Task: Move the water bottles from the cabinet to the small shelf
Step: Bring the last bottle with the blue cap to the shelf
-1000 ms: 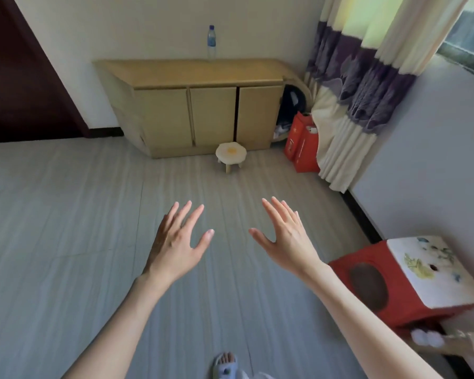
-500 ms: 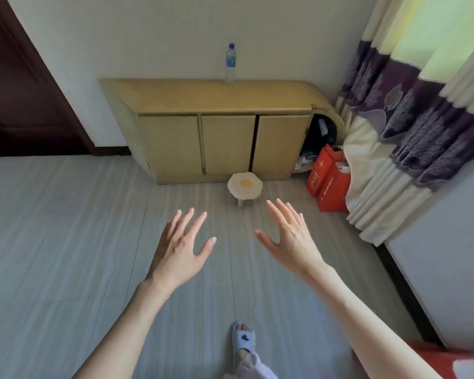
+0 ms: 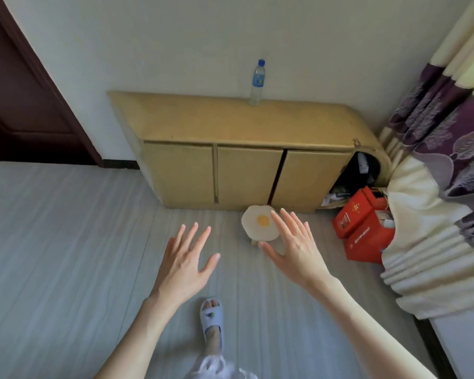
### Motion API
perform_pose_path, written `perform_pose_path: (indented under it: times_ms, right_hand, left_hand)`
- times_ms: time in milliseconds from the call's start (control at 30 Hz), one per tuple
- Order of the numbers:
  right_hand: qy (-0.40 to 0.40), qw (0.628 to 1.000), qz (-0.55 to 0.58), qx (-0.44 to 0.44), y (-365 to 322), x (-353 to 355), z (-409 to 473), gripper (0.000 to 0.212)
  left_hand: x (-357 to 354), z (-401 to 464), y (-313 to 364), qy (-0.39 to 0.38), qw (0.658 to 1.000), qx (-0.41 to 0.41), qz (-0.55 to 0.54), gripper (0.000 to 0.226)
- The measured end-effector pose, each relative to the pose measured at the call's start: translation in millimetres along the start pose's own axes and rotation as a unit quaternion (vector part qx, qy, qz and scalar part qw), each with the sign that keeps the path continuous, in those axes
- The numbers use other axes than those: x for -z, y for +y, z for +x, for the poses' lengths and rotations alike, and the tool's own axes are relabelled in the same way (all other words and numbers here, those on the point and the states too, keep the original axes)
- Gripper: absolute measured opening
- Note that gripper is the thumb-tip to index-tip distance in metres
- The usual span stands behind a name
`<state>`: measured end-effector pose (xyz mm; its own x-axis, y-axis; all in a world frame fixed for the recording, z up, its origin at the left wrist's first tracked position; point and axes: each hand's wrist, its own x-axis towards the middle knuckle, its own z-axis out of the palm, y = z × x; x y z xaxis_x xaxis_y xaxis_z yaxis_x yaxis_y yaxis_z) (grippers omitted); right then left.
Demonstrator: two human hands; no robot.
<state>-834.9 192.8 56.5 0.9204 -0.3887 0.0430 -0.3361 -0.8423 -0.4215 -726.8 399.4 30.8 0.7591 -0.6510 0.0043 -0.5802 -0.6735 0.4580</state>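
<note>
Pale grey floor [image 3: 66,269] of long planks with a faint ribbed grain, plain off-white wall [image 3: 175,45] behind, dark brown panelled wooden door [image 3: 25,91] at far left. Against the wall, a low tan cabinet [image 3: 246,170] of matte, board-like material: flat top with a rounded right corner, 3 flat rectangular doors across the front, a dark gap showing between the middle and right ones. At its right end, an arched open cubby [image 3: 359,173], dark inside, with indistinct clutter.

On the cabinet top, near the back edge and close to the wall, 1 clear plastic water bottle [image 3: 257,83] standing upright, slim and cylindrical, with a blue cap and a blue label.

On the floor just in front of the cabinet, a small round stool [image 3: 257,224] with a cream scalloped seat and a yellow centre like a fried egg, its right edge hidden behind the right hand. To the right, 2 glossy red cardboard boxes [image 3: 361,231] with gold print, leaning together beside the cubby. Beyond them, a heavy pleated curtain [image 3: 435,187] in cream and purple bands with a leaf pattern, folds pooling low.

In the foreground, left hand [image 3: 184,266] and right hand [image 3: 296,255] both raised above the floor with bare forearms, fingers straight and spread, grasping nothing, well apart from the bottle. Below, between the arms, 1 foot in a pale lilac rubber slide sandal [image 3: 212,321] with a small charm on the strap.
</note>
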Motion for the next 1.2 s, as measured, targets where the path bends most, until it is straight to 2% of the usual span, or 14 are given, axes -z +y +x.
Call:
perform_pose_path:
  times_ms: [200,367,600,800,933,1200]
  right_hand:
    - [-0.001,1.000,0.002,-0.018,4.8,-6.4,151.6,0.069]
    - [0.040,0.999,0.017,-0.019,8.4,6.2,259.0,0.069]
    - [-0.006,0.998,0.013,-0.059,49.7,-11.8,368.0,0.070]
    - [-0.025,0.998,0.003,-0.057,92.4,-5.9,489.4,0.072]
    - [-0.019,0.998,0.001,-0.065,113.3,7.8,563.2,0.074]
    - [0.000,0.998,0.004,-0.069,153.3,32.7,706.4,0.061]
  left_hand:
    - [24.2,155.8,-39.3,-0.003,1.000,-0.017,0.013,0.080]
    - [56.4,274.7,-54.1,0.007,0.999,-0.043,0.030,0.082]
    - [21.7,387.7,-71.2,-0.057,0.997,-0.050,0.033,0.096]
    - [14.1,508.5,-70.9,-0.050,0.997,-0.037,0.037,0.093]
    - [25.7,582.9,-64.3,-0.037,0.998,-0.035,0.043,0.079]
    - [24.2,715.9,-73.0,-0.051,0.996,-0.045,0.051,0.081]
